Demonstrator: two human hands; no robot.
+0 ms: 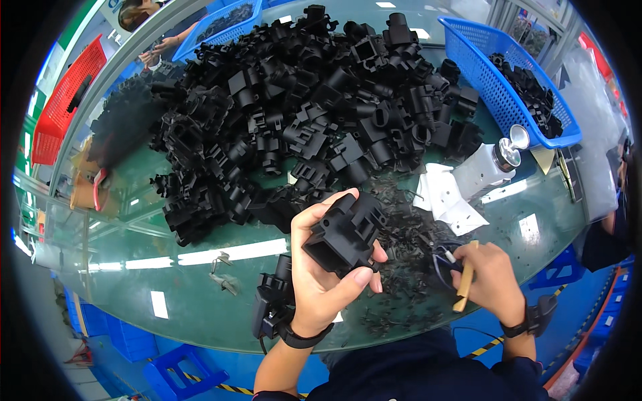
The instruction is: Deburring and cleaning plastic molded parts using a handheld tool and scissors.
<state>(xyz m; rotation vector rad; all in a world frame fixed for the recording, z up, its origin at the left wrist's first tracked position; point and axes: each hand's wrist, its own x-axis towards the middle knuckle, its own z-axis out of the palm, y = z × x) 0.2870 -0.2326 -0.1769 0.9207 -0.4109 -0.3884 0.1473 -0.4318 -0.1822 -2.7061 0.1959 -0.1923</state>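
Matt black plastic part (344,230); glossy glass tabletop (200,294).

Pretty clearly a factory floor, some kind of plastic-parts finishing station. Just beyond the hands there's a huge heap of identical black moulded parts (301,113) dumped on a glass-topped bench (134,267), with loose black trimmings (401,267) scattered right between and around the hands. Past the right hand sits a blue mesh basket (495,73) with more of the same parts in it, another blue basket (224,27) is at the far side, and a red basket (63,100) is way off to the left. Another worker (160,43) is at the bench's far corner, so it's a shared line.
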